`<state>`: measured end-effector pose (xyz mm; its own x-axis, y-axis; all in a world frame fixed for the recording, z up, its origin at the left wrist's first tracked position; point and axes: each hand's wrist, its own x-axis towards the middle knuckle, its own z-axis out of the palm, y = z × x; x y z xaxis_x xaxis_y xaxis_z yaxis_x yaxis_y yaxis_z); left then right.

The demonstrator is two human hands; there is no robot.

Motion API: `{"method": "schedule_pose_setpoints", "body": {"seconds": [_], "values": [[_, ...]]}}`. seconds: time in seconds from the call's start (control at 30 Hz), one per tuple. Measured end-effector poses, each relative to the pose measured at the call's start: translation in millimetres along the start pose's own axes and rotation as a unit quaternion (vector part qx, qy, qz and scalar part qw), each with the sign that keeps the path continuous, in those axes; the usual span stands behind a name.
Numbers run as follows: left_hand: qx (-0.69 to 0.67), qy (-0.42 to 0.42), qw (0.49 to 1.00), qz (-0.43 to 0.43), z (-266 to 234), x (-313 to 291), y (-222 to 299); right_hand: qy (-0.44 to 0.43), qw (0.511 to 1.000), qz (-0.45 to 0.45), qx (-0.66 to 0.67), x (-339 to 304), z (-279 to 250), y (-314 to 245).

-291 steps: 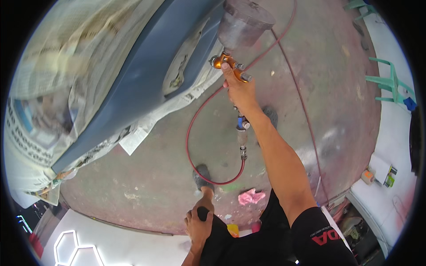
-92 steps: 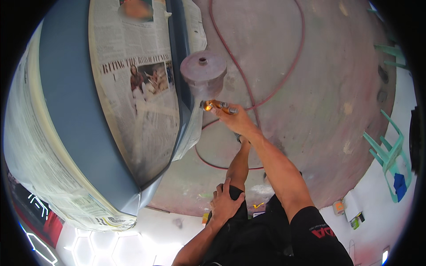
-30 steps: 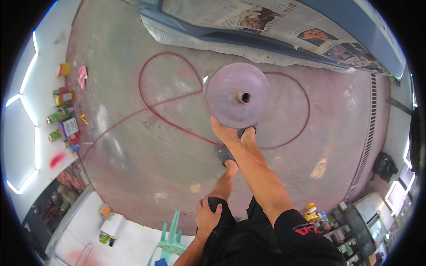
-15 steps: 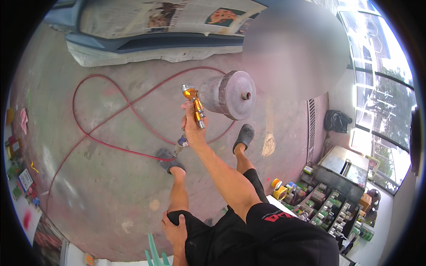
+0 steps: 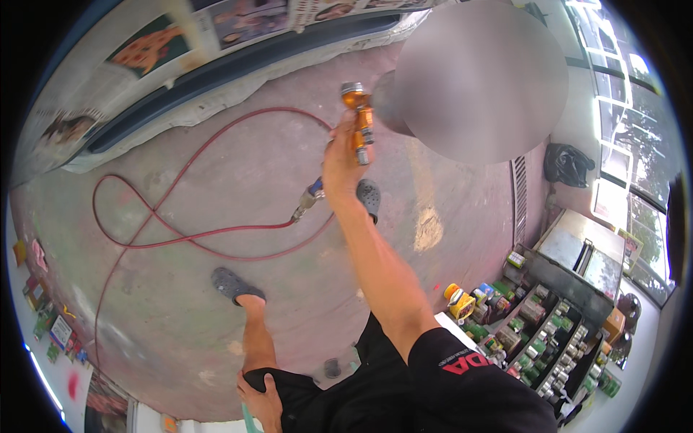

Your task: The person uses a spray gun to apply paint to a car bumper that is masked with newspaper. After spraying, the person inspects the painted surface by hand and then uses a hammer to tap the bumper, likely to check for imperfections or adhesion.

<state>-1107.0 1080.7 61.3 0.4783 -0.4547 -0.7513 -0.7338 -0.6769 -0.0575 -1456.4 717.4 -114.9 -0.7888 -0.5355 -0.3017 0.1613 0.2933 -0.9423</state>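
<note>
My right hand [image 5: 345, 169] is wrapped round the handle of a gold-coloured spray gun [image 5: 366, 123], held out over the floor. At its side sits a translucent paint cup [image 5: 390, 105], mostly hidden behind a grey blurred disc. Below my fist, a blue and metal coupling [image 5: 309, 196] joins the gun to a red air hose [image 5: 209, 237], which loops across the floor. Down by my left knee, my left hand [image 5: 263, 404] lies on the black shorts [image 5: 303, 397], thumb apart and nothing visible in it. Ahead is a blue-grey body panel [image 5: 195, 90] masked with newspaper [image 5: 202, 32].
Racks of paint tins [image 5: 538, 339] stand at the right beside a metal cabinet [image 5: 588, 245]. A black bag [image 5: 569, 164] lies near the floor grate [image 5: 520, 198]. Small goods line the left wall, including a pink cloth [image 5: 37, 252].
My right hand has carried the spray gun up and to the right. The masked panel now looks larger and slanted, and my feet have shifted. My left hand stays at the knee.
</note>
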Motion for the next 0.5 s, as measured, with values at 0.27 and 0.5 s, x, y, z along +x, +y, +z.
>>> {"method": "schedule_pose_setpoints", "body": {"seconds": [0.27, 0.5], "values": [[-0.075, -0.003, 0.977, 0.200, 40.8, -7.1, 238.8, 0.006, 0.944, -0.279, -0.174, 188.4, -90.6, -4.0], [-0.134, -0.123, 0.903, 0.388, 93.6, 57.7, 373.1, -0.087, 0.852, -0.374, -0.357, 271.8, -125.9, 70.6]]}}
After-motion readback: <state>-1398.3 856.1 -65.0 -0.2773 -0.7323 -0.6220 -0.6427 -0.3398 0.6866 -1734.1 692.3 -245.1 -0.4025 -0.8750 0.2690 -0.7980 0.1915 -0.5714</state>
